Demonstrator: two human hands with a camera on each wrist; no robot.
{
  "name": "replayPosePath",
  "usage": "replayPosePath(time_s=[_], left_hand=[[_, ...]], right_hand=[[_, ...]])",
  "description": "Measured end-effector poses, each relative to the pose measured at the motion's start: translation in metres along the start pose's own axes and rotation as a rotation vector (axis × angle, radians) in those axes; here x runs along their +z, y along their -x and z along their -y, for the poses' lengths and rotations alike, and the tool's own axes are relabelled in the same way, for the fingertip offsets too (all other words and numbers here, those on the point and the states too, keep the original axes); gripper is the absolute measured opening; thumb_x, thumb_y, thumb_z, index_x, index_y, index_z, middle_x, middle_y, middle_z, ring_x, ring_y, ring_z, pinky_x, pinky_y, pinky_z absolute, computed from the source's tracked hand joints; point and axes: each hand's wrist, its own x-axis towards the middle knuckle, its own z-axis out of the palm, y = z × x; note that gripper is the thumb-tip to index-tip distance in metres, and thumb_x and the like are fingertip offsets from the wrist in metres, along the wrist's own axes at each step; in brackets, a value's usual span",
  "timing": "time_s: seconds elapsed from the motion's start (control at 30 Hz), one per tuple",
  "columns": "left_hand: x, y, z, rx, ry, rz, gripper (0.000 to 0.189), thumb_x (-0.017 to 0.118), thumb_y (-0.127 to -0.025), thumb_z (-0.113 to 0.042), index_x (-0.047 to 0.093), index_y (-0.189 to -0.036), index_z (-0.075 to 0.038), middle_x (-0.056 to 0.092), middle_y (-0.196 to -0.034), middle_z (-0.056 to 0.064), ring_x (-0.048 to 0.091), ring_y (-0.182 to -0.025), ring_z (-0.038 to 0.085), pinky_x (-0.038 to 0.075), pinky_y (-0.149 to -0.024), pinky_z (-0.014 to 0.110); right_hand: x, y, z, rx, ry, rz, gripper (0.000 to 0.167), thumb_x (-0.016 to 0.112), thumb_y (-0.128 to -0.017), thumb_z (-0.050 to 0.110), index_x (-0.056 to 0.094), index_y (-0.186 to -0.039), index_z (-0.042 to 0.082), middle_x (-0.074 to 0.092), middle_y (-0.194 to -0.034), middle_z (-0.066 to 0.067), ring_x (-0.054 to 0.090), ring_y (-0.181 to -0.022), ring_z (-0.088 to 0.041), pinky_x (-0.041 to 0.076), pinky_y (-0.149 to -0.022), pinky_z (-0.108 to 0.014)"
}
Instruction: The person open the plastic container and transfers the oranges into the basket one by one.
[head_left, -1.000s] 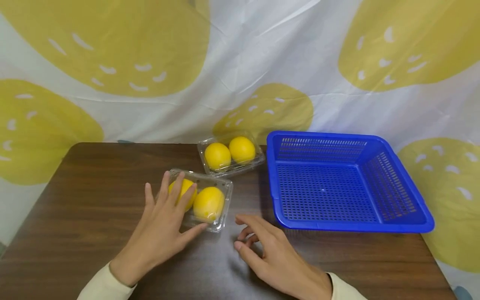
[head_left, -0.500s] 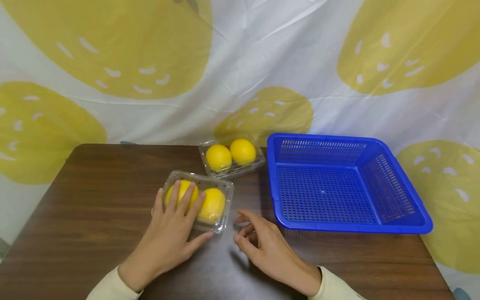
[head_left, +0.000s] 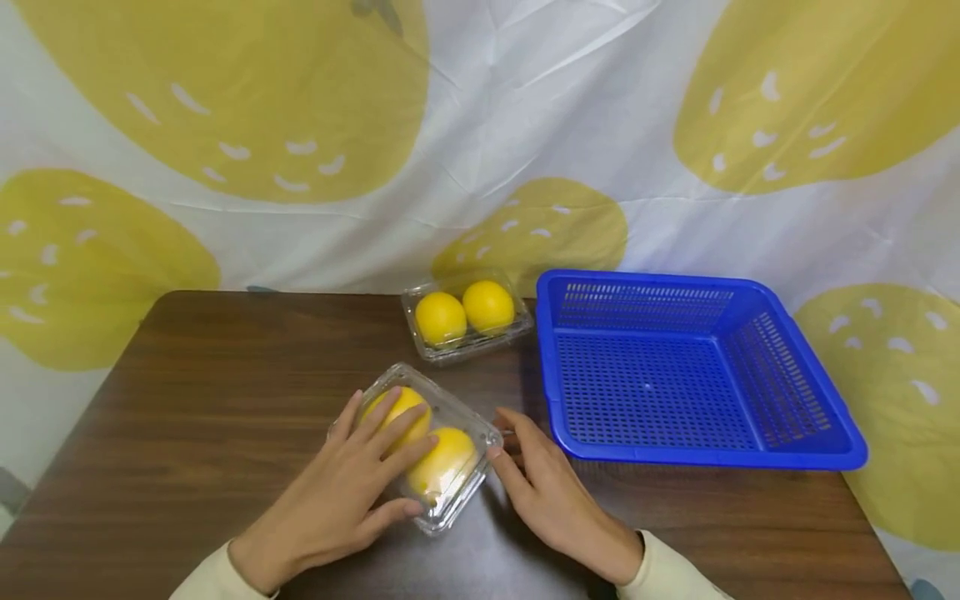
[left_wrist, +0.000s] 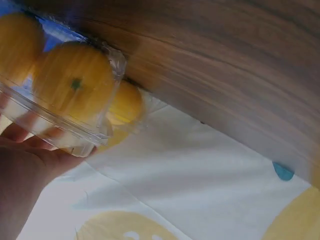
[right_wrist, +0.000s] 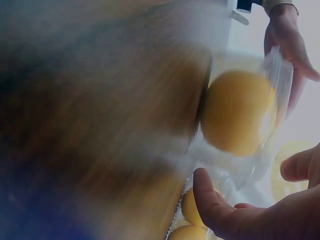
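The left hand (head_left: 345, 492) lies over the top of a clear plastic box (head_left: 442, 400), its fingers spread out on the lid, with the thumb at the near edge, and it is not closed round anything. The box sits at a slant near the front of the tabletop (head_left: 247, 400), with two round yellow fruits (head_left: 450, 457) side by side inside it. I can't tell if any part of the box is lifted up. The right hand (head_left: 551, 492) has its thumb and first finger at the right corner of the box, but I can't tell if they pinch it or only touch it. Cream sleeves (head_left: 663, 573) cover both arms. Behind, near the back edge, is a second clear box (head_left: 472, 343) with two more yellow fruits (head_left: 488, 306) in it. Just to the right of that is a big blue basket (head_left: 645, 400) full of little holes. A white cloth (head_left: 487, 150) with big yellow shapes hangs behind it all.
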Motion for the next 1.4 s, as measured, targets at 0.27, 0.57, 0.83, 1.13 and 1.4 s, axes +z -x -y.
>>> replayPosePath(time_s=[0.27,0.57,0.83,1.13,1.4], left_hand=[[0.004,-0.012,-0.018,0.002,0.051,-0.010,0.069,0.066,-0.102,-0.068,0.067,-0.147,-0.017,0.055,-0.157,0.013,0.040,-0.155,0.046,0.021,-0.122,0.086],[0.001,-0.014,-0.030,-0.015,-0.038,0.049,0.084,0.076,-0.094,-0.066,0.056,-0.159,-0.017,0.049,-0.161,0.016,0.034,-0.158,0.047,0.017,-0.122,0.086],[-0.004,-0.011,-0.028,0.014,-0.036,0.077,0.085,0.077,-0.095,-0.060,0.052,-0.164,-0.017,0.047,-0.164,0.016,0.029,-0.162,0.046,0.018,-0.122,0.086],[-0.016,-0.005,-0.025,0.022,-0.031,0.130,0.076,0.078,-0.098,-0.049,0.055,-0.162,-0.015,0.045,-0.170,0.015,0.031,-0.162,0.044,0.022,-0.122,0.084],[-0.029,-0.003,-0.025,0.009,0.006,0.217,0.075,0.078,-0.097,-0.031,0.051,-0.164,-0.011,0.035,-0.177,0.017,0.023,-0.165,0.046,0.020,-0.125,0.081]], right_hand=[[0.000,0.001,-0.002,0.005,-0.040,0.031,0.051,0.061,-0.113,0.016,0.048,-0.159,-0.002,0.065,-0.144,-0.021,0.071,-0.124,-0.031,0.063,-0.099,-0.039],[-0.001,0.002,-0.004,0.014,-0.026,0.040,0.052,0.062,-0.113,0.017,0.048,-0.160,-0.001,0.063,-0.148,-0.022,0.074,-0.117,-0.030,0.064,-0.097,-0.039],[-0.003,0.001,-0.004,0.051,-0.005,0.065,0.054,0.058,-0.116,0.027,0.047,-0.161,0.000,0.063,-0.149,-0.019,0.074,-0.112,-0.027,0.063,-0.098,-0.041],[-0.003,0.003,-0.006,0.051,-0.005,0.060,0.053,0.058,-0.116,0.026,0.048,-0.160,0.000,0.064,-0.147,-0.018,0.074,-0.113,-0.028,0.063,-0.099,-0.041],[-0.003,0.005,-0.006,0.042,0.006,0.064,0.051,0.059,-0.116,0.025,0.049,-0.159,-0.001,0.066,-0.142,-0.018,0.074,-0.110,-0.027,0.063,-0.096,-0.041]])
